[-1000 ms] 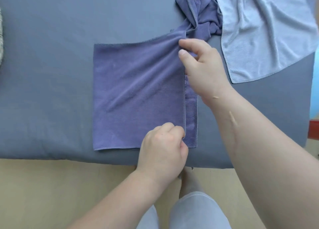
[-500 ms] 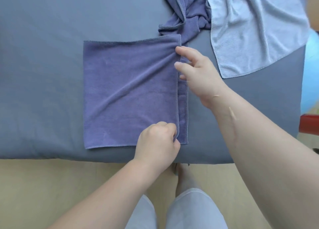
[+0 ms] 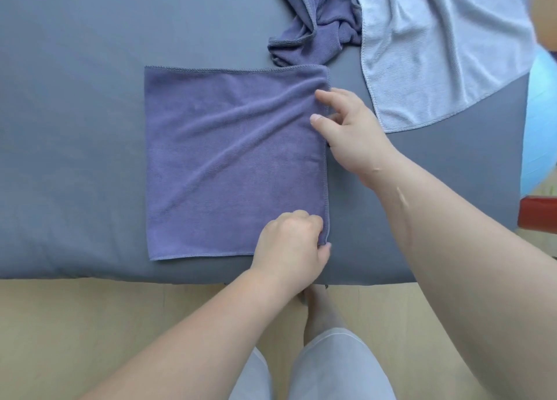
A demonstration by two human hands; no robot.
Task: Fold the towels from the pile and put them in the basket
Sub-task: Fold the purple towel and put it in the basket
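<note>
A purple towel [image 3: 229,164] lies folded into a near square on the grey table [image 3: 75,128]. My left hand [image 3: 291,243] pinches its near right corner, fingers curled over the edge. My right hand [image 3: 349,128] rests at the right edge of the towel, index finger and thumb touching the cloth near the far right corner. Behind it lies a crumpled purple towel [image 3: 313,23], and a light blue towel [image 3: 437,47] is spread at the far right. No basket is in view.
The table's near edge runs across the middle of the view, with wooden floor [image 3: 90,339] below it. My legs and a foot [image 3: 319,309] show under the edge. A light blue ball [image 3: 539,122] and a red object [image 3: 538,215] sit at the right.
The top layer's right edge has been drawn right and now lines up with the layer below. The folded towel has come apart from the crumpled purple one behind it.
</note>
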